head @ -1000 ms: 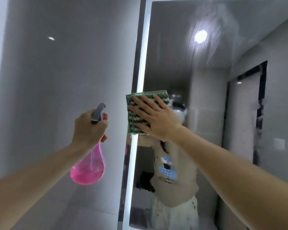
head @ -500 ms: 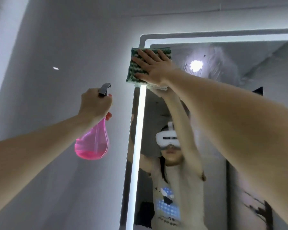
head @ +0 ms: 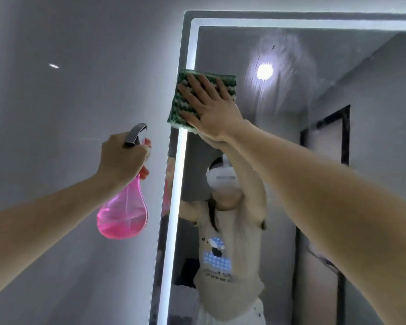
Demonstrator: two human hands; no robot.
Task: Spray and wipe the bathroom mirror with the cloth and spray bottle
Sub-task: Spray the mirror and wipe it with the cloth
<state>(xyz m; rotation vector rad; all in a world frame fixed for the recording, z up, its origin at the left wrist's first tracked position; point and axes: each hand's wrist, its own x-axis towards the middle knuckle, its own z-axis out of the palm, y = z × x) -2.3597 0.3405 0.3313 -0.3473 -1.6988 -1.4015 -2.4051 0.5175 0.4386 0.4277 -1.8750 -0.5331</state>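
Wiping under way: cloth (head: pixel 204 99) was pressed flat by the right hand (head: pixel 211 111) near the mirror (head: pixel 314 160) corner; spray bottle (head: pixel 123 214) was gripped by the left hand (head: pixel 122 160); streaks remained.

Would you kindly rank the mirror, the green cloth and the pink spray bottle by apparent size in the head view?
1. Mirror, by far the largest.
2 and 3. Spray bottle and cloth look about alike; the hands hide part of each, so I would not rank them.
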